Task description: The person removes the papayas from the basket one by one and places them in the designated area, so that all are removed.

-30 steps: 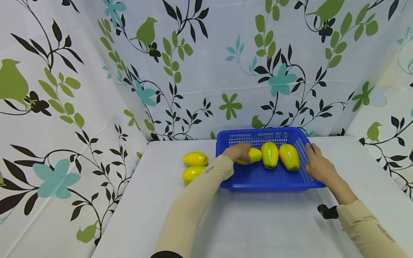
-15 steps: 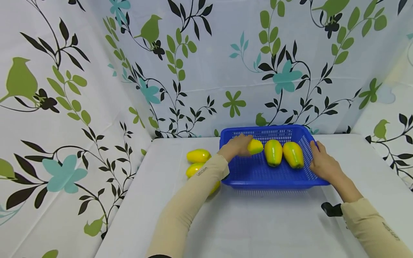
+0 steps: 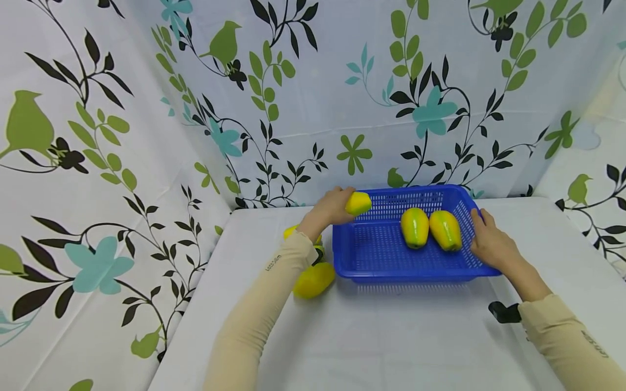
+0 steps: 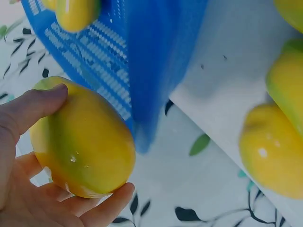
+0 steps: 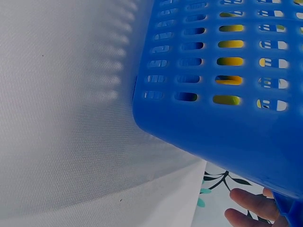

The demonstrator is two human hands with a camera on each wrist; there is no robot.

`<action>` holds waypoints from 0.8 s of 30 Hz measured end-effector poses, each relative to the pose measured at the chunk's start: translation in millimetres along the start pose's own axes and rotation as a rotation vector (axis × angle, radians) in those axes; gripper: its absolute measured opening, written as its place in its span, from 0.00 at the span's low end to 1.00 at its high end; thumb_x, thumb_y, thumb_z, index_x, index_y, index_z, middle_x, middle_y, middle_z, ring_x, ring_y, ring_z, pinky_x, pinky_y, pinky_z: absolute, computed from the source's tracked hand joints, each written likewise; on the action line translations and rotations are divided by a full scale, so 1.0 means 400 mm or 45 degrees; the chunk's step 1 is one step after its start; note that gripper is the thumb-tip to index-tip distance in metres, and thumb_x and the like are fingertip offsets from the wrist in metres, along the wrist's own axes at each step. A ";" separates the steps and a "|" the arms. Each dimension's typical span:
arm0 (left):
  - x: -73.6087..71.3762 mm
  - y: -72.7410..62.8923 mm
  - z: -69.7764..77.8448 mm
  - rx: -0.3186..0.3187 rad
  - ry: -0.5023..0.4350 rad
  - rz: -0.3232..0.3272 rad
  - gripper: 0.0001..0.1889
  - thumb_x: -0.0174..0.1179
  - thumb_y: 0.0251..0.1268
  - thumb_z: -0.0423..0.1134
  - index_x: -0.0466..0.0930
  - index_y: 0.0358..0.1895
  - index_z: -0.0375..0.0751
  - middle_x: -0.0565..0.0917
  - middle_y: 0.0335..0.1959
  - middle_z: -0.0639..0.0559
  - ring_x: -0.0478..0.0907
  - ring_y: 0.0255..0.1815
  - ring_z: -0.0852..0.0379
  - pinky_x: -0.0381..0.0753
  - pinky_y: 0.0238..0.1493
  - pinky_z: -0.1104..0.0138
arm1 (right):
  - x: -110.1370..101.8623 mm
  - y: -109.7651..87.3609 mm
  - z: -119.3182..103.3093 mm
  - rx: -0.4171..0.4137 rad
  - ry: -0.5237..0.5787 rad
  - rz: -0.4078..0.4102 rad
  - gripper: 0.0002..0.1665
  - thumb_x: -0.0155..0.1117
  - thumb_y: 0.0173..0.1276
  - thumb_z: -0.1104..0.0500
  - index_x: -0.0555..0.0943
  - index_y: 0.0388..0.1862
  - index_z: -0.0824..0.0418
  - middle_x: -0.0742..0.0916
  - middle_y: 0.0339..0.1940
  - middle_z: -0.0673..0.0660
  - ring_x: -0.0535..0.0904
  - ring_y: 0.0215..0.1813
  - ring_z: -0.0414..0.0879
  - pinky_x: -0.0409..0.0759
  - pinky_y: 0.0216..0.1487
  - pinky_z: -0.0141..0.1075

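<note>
My left hand (image 3: 332,207) grips a glossy yellow-green fruit (image 3: 359,203), oval and mango- or papaya-like, above the back left corner of a blue plastic basket (image 3: 415,274). In the left wrist view, the thumb lies over this fruit (image 4: 90,142) and the fingers curl beneath it. Two similar fruits, one on the left (image 3: 414,228) and one on the right (image 3: 445,231), lie inside the basket. My right hand (image 3: 494,244) holds the basket's right rim; in the right wrist view, its fingertips (image 5: 255,205) show beside the rim.
Left of the basket, a yellow fruit (image 3: 314,281) lies on the white table (image 3: 391,336). More fruits there, including one at the back (image 3: 290,232), are partly hidden by my left forearm. A patterned curtain (image 3: 293,108) stands behind the table.
My left hand has lifted the fruit out of the basket's middle and carried it left and up, over the back left rim. My right hand keeps its hold on the basket.
</note>
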State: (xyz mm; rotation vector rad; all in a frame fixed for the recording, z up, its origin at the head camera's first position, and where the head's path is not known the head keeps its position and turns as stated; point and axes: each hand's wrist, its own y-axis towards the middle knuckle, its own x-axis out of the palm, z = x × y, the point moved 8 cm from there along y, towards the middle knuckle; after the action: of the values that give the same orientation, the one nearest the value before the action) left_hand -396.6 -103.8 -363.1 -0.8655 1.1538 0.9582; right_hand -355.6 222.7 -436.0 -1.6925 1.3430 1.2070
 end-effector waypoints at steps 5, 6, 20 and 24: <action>-0.038 -0.030 -0.084 -0.089 -0.024 0.150 0.40 0.65 0.64 0.45 0.57 0.77 0.45 0.67 0.68 0.38 0.70 0.62 0.40 0.76 0.56 0.49 | 0.002 0.003 0.003 0.011 0.000 -0.013 0.44 0.43 0.59 0.67 0.44 0.74 0.82 0.51 0.69 0.87 0.71 0.50 0.85 0.75 0.42 0.71; -0.045 -0.037 -0.103 -0.107 -0.029 0.186 0.40 0.66 0.64 0.44 0.57 0.76 0.45 0.67 0.68 0.38 0.69 0.62 0.40 0.76 0.56 0.48 | 0.003 0.003 0.002 0.012 0.001 -0.015 0.44 0.43 0.60 0.67 0.43 0.74 0.82 0.51 0.69 0.87 0.71 0.51 0.85 0.75 0.43 0.71; 0.017 -0.073 -0.290 -0.303 -0.182 0.202 0.40 0.67 0.61 0.41 0.59 0.74 0.39 0.69 0.64 0.33 0.71 0.60 0.39 0.75 0.58 0.47 | -0.002 0.000 0.002 0.010 -0.008 0.014 0.43 0.43 0.60 0.68 0.45 0.73 0.82 0.52 0.68 0.87 0.70 0.52 0.86 0.74 0.43 0.71; 0.047 -0.059 -0.317 -0.340 -0.242 0.176 0.40 0.67 0.59 0.38 0.60 0.74 0.39 0.68 0.65 0.33 0.70 0.61 0.39 0.74 0.59 0.47 | 0.004 0.000 0.003 0.014 0.003 0.005 0.44 0.44 0.60 0.68 0.44 0.74 0.82 0.52 0.68 0.87 0.72 0.49 0.84 0.75 0.42 0.70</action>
State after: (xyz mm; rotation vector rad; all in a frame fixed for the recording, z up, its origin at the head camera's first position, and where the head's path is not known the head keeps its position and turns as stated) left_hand -414.7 -226.0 -404.7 -0.8924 0.9441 1.3012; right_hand -355.8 223.2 -437.8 -1.6855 1.3524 1.1979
